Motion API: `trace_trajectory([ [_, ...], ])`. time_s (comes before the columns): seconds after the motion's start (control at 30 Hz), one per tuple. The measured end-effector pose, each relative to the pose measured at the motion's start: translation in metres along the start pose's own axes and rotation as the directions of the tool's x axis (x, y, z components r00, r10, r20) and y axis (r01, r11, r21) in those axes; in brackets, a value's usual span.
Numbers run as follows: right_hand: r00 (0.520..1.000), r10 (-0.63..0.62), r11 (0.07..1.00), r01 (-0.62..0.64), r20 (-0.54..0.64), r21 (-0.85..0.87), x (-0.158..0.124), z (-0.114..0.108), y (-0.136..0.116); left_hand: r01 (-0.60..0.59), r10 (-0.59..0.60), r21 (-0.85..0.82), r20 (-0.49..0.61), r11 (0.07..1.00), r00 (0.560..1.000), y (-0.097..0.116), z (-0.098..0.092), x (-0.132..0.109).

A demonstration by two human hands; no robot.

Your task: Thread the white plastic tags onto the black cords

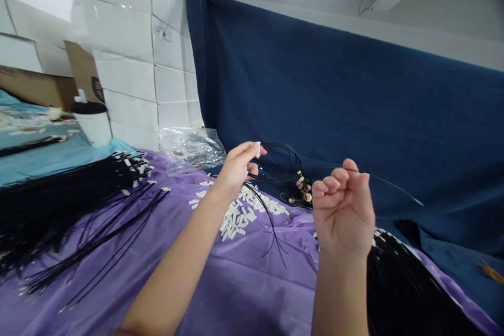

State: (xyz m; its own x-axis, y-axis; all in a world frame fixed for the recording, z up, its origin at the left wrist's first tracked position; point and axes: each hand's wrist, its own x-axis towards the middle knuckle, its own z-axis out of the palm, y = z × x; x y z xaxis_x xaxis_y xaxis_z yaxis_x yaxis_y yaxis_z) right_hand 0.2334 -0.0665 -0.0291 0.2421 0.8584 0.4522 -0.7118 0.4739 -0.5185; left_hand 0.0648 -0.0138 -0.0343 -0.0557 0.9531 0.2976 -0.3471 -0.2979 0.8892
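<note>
My left hand (237,170) is closed on several thin black cords (270,215). A small white tag (258,149) sits between its thumb and finger. The cords loop out to the right of this hand, and their loose ends hang below it. Raised with the palm facing me, my right hand (343,210) pinches a thin strand (396,186) between thumb and forefinger. That strand trails off to the right and ends in a pale tip. Whether it joins the cords in my left hand, I cannot tell. Below the hands lies a pile of white tags (236,218).
Purple cloth (236,289) covers the surface. Bundles of black cords lie at left (59,194) and right (409,289). A lidded white cup (94,126), clear plastic bag (192,147) and stacked white boxes (126,47) stand behind left. Artificial flowers (304,189) lie before the blue curtain (334,100).
</note>
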Motion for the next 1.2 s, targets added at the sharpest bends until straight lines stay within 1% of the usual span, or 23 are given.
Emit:
trace_trajectory([
  [0.07, 0.983, -0.149, 0.989, 0.149, -0.107, -0.009, 0.003, 0.002, 0.004, -0.007, 0.007, 0.033, 0.004, 0.999, 1.0, -0.001, 0.002, -0.001],
  [0.1, 0.969, -0.193, 0.981, 0.194, -0.157, -0.01, 0.004, 0.002, 0.004, -0.01, 0.009, 0.046, 0.004, 0.999, 1.0, -0.002, 0.004, -0.001],
  [0.17, 0.952, -0.22, 0.973, 0.23, -0.212, 0.027, 0.005, 0.002, 0.001, -0.019, 0.019, 0.062, 0.004, 0.998, 1.0, -0.004, 0.005, -0.001],
  [0.2, 0.958, -0.2, 0.974, 0.218, -0.205, 0.069, 0.005, 0.001, -0.002, -0.029, 0.029, 0.064, 0.006, 0.998, 1.0, -0.005, 0.006, -0.001],
  [0.27, 0.979, -0.147, 0.978, 0.165, -0.142, 0.127, 0.002, 0.001, -0.007, -0.056, 0.055, 0.059, 0.019, 0.997, 0.998, -0.007, 0.007, 0.0],
  [0.3, 0.983, -0.143, 0.982, 0.156, -0.114, 0.11, 0.0, 0.001, -0.008, -0.068, 0.067, 0.055, 0.03, 0.996, 0.997, -0.008, 0.008, 0.0],
  [0.33, 0.983, -0.155, 0.986, 0.161, -0.094, 0.051, -0.002, 0.001, -0.009, -0.075, 0.073, 0.05, 0.042, 0.996, 0.996, -0.008, 0.008, 0.0],
  [0.4, 0.971, -0.23, 0.961, 0.217, -0.058, -0.171, -0.007, 0.002, -0.007, -0.077, 0.074, 0.035, 0.066, 0.996, 0.995, -0.008, 0.008, 0.0],
  [0.43, 0.961, -0.276, 0.918, 0.256, -0.024, -0.303, -0.009, 0.002, -0.005, -0.076, 0.074, 0.022, 0.075, 0.997, 0.994, -0.007, 0.008, -0.001],
  [0.5, 0.946, -0.314, 0.788, 0.308, 0.084, -0.533, -0.012, 0.003, 0.0, -0.077, 0.078, -0.013, 0.094, 0.997, 0.993, -0.006, 0.009, -0.002],
  [0.53, 0.94, -0.311, 0.715, 0.33, 0.143, -0.616, -0.013, 0.003, 0.003, -0.079, 0.082, -0.035, 0.107, 0.996, 0.991, -0.004, 0.009, -0.003],
  [0.6, 0.929, -0.284, 0.593, 0.365, 0.238, -0.717, -0.014, 0.003, 0.007, -0.083, 0.094, -0.081, 0.137, 0.993, 0.986, -0.002, 0.01, -0.005],
  [0.63, 0.925, -0.268, 0.555, 0.376, 0.269, -0.742, -0.014, 0.003, 0.008, -0.083, 0.098, -0.101, 0.151, 0.991, 0.984, -0.001, 0.01, -0.006],
  [0.7, 0.917, -0.262, 0.52, 0.397, 0.302, -0.756, -0.014, 0.004, 0.01, -0.084, 0.106, -0.13, 0.168, 0.988, 0.98, 0.001, 0.011, -0.009],
  [0.83, 0.911, -0.276, 0.515, 0.41, 0.308, -0.753, -0.015, 0.004, 0.011, -0.093, 0.12, -0.157, 0.176, 0.983, 0.977, 0.004, 0.013, -0.012],
  [1.0, 0.905, -0.278, 0.484, 0.421, 0.321, -0.767, -0.015, 0.005, 0.01, -0.094, 0.128, -0.175, 0.194, 0.98, 0.973, 0.005, 0.014, -0.015],
  [1.2, 0.903, -0.262, 0.446, 0.427, 0.341, -0.787, -0.015, 0.003, 0.01, -0.091, 0.119, -0.128, 0.229, 0.988, 0.966, 0.005, 0.012, -0.014],
])
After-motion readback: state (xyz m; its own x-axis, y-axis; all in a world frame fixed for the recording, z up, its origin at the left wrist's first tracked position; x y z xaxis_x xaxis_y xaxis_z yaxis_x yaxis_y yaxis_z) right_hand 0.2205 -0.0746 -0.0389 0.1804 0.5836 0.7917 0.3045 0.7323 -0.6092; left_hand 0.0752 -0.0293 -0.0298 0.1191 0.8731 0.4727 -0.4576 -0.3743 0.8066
